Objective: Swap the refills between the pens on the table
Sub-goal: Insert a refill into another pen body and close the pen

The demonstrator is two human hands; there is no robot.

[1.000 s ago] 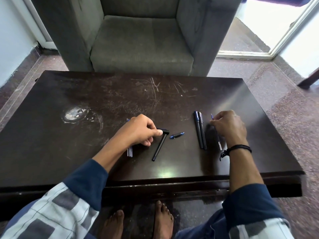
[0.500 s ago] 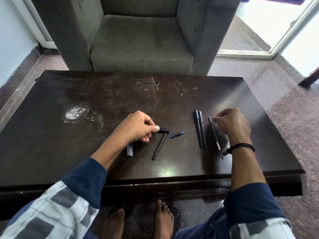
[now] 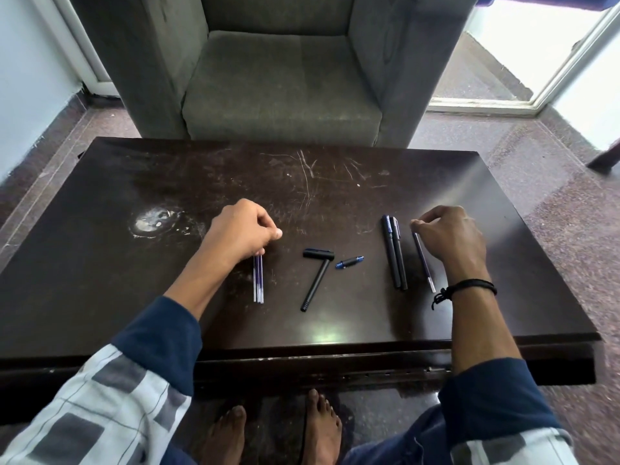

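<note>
On the dark wooden table (image 3: 100,280), my left hand (image 3: 243,229) hovers with curled fingers over the top ends of a small bundle of refills (image 3: 258,281); any grip on them is hidden. To their right lie an empty black pen barrel (image 3: 312,285), a black cap (image 3: 318,254) across its top, and a blue-tipped nose piece (image 3: 350,262). Two black pens (image 3: 395,255) lie side by side further right. My right hand (image 3: 451,236) has curled fingers just above the top of a single refill (image 3: 423,263), which lies flat on the table.
A grey armchair (image 3: 281,82) stands right behind the table's far edge. A bright open doorway (image 3: 536,55) is at the back right. A whitish stain (image 3: 152,221) marks the table's left part. My bare feet (image 3: 271,431) show below the near edge.
My left hand has left the black cap and moved left and back, above the refill bundle. My right hand has laid the single refill flat and drawn slightly right.
</note>
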